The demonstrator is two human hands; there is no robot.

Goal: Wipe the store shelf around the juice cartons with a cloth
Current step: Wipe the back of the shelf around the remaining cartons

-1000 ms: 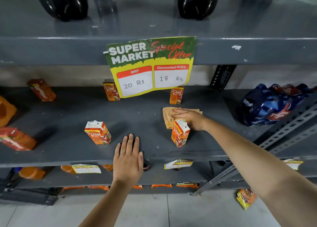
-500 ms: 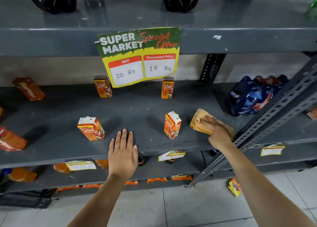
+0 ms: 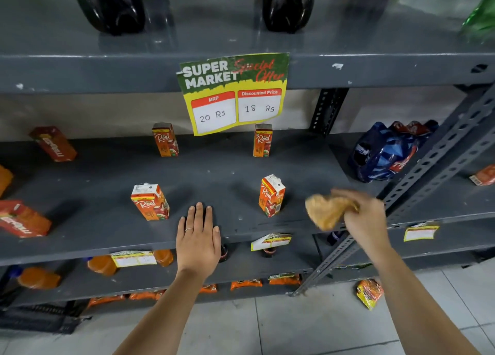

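Note:
Small orange juice cartons stand on the grey shelf [image 3: 101,218]: one at front left [image 3: 150,203], one at front centre [image 3: 271,195], two at the back [image 3: 165,139] [image 3: 262,140]. My right hand [image 3: 364,215] grips a bunched tan cloth [image 3: 324,210], blurred, lifted off the shelf near its front edge, right of the front-centre carton. My left hand [image 3: 198,237] lies flat, palm down, fingers apart, on the shelf's front edge between the two front cartons.
A price sign [image 3: 233,93] hangs from the upper shelf. Red cartons [image 3: 53,143] [image 3: 22,219] lie at the left. A blue bottle pack [image 3: 385,151] sits at right behind a slanted perforated metal brace [image 3: 417,172]. Dark bottles [image 3: 109,3] stand above; orange bottles [image 3: 101,265] below.
My right hand swept the cloth from behind the front-centre carton to its right, then lifted it bunched off the shelf. My left hand stayed put.

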